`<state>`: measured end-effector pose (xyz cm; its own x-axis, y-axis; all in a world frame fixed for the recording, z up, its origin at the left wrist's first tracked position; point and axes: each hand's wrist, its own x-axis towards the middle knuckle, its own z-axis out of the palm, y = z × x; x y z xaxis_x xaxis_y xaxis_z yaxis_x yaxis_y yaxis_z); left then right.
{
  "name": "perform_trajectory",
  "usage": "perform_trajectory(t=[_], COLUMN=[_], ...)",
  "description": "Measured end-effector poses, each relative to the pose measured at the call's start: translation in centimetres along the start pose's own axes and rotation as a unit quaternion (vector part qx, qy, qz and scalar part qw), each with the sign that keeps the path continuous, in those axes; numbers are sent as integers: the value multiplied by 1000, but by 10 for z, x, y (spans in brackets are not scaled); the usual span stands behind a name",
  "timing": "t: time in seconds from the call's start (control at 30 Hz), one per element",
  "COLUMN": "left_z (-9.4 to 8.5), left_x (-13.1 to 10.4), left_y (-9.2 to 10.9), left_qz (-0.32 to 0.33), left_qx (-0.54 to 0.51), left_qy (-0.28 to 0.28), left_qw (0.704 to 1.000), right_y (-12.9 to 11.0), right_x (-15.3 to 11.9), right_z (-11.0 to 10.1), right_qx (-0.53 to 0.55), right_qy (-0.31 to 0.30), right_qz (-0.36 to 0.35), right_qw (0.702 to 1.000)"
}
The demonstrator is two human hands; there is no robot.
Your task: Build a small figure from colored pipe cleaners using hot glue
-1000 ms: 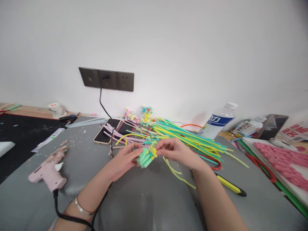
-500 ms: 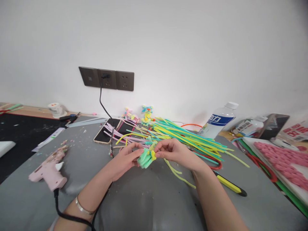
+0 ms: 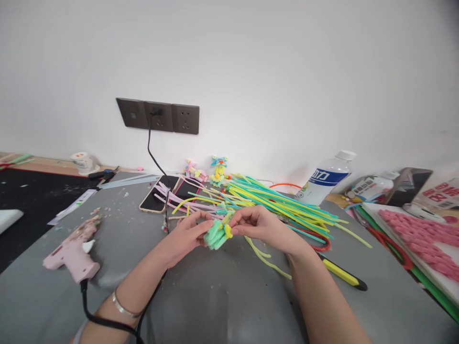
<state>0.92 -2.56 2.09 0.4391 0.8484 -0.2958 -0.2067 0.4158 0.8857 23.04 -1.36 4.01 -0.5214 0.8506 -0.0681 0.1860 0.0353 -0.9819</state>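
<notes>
A small fuzzy green and yellow figure (image 3: 216, 235) is held up between both hands near the middle of the view. My left hand (image 3: 187, 237) pinches its left side, thumb in front. On the right, my right hand (image 3: 256, 226) has its thumb and forefinger closed on the yellow part. Just behind lie many yellow and teal pipe cleaners (image 3: 283, 203), with lilac ones (image 3: 179, 203) to the left, over two phones (image 3: 152, 199). Two finished-looking figures, one pink (image 3: 193, 170) and one blue and yellow (image 3: 218, 170), stand by the wall.
A pink glue gun (image 3: 75, 255) lies at left, its black cord running under my left forearm. A yellow cutter (image 3: 342, 273) lies right of my right forearm. Further back are a bottle (image 3: 324, 179) and a pink braided piece (image 3: 423, 239). A cup (image 3: 84, 164) stands back left.
Both hands keep their grip on the green and yellow figure, which has tilted very slightly. The view has shifted a little; nothing else has visibly moved.
</notes>
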Motion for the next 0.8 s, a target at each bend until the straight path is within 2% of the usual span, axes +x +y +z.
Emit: perform_trajectory(t=[0.8], left_z=[1], left_x=[0], left_y=[0], left_qz=[0], left_qx=[-9], left_qy=[-4], left_qw=[1000], right_y=[1], right_x=[2], right_z=[2], right_qx=[-6], right_qy=[4], right_qz=[1], right_qw=[1000])
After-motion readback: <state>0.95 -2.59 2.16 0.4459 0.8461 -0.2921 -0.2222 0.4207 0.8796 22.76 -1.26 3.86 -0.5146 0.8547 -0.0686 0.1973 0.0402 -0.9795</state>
